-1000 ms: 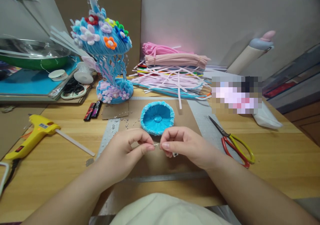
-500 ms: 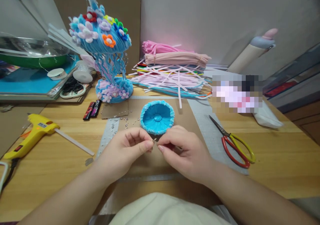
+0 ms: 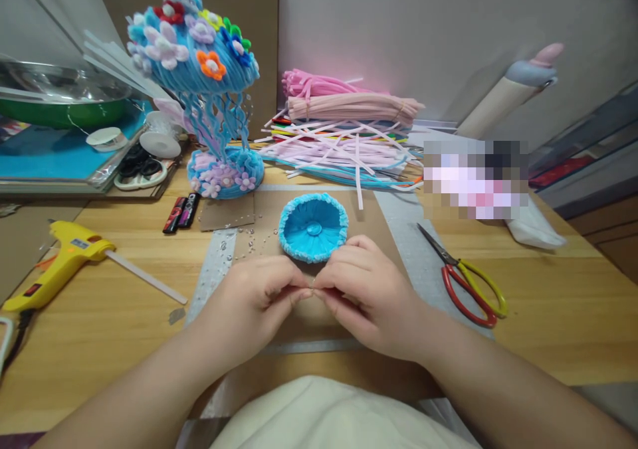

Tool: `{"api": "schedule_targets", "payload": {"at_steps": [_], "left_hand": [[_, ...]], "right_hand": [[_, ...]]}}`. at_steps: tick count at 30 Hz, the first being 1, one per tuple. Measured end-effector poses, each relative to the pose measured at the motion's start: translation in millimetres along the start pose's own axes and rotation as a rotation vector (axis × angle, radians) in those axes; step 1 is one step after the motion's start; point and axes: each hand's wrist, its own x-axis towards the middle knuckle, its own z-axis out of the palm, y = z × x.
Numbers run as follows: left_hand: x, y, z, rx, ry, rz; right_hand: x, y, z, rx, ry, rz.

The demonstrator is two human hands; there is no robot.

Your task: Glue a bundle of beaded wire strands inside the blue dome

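My left hand (image 3: 254, 306) and my right hand (image 3: 366, 296) meet fingertip to fingertip over a brown cardboard sheet (image 3: 299, 323), both pinched on something tiny between them that I cannot make out. Just beyond the fingers lies a small blue cup (image 3: 313, 226) of wound pipe cleaners, its hollow side facing me. Small clear beads (image 3: 249, 246) are scattered on the cardboard to its left.
A tall blue pipe-cleaner ornament with flowers (image 3: 204, 90) stands at the back left. A pile of pink and coloured pipe cleaners (image 3: 343, 137) lies behind the cup. Red and yellow scissors (image 3: 466, 283) lie on the right, a yellow glue gun (image 3: 60, 263) on the left.
Both hands have drawn closer together and the right hand has rolled over its fingers; the thin piece seen between the fingertips earlier is now hidden.
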Motion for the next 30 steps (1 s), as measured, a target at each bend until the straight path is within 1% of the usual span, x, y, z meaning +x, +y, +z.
{"api": "schedule_targets", "payload": {"at_steps": [5, 7, 9, 10, 13, 15, 17, 19, 21, 23, 25, 27, 30], "left_hand": [[0.2, -0.5, 1.3, 0.038, -0.04, -0.001], [0.7, -0.2, 1.2, 0.034, -0.053, 0.019], [1.0, 0.5, 0.3, 0.002, -0.076, 0.059], [1.0, 1.0, -0.3, -0.029, -0.09, 0.075], [0.3, 2.5, -1.6, -0.161, -0.1, 0.064], [-0.3, 2.8, -1.3, -0.249, -0.054, 0.016], [-0.9, 2.6, -0.1, -0.314, 0.032, -0.037], [-1.5, 2.2, 2.1, -0.352, 0.109, -0.078], [-2.1, 2.1, 5.0, -0.366, 0.16, -0.122], [-2.5, 2.1, 7.9, -0.341, 0.189, -0.158], [-2.0, 2.3, 9.6, -0.267, 0.224, -0.16], [-0.6, 2.4, 9.7, -0.163, 0.244, -0.133], [2.3, 2.2, 7.8, -0.06, 0.209, -0.117]], "right_hand": [[0.1, 4.1, 1.4, -0.059, -0.016, -0.025], [0.1, 4.6, 0.9, -0.032, -0.024, -0.001], [0.8, 4.7, -0.1, 0.083, -0.03, 0.087], [1.6, 4.8, -0.6, 0.173, -0.04, 0.158], [4.9, 4.6, -1.2, 0.52, -0.103, 0.423], [6.8, 3.8, -0.4, 0.706, -0.13, 0.539], [7.0, 1.7, 1.4, 0.753, -0.099, 0.554], [5.4, -1.4, 4.2, 0.665, -0.035, 0.484], [2.6, -4.8, 7.3, 0.479, 0.027, 0.345], [-0.2, -7.4, 9.6, 0.253, 0.059, 0.201], [-2.0, -8.7, 10.1, 0.065, 0.045, 0.114], [-2.4, -9.2, 8.6, -0.068, 0.006, 0.073], [-1.5, -9.8, 4.8, -0.225, -0.041, 0.013]]}}
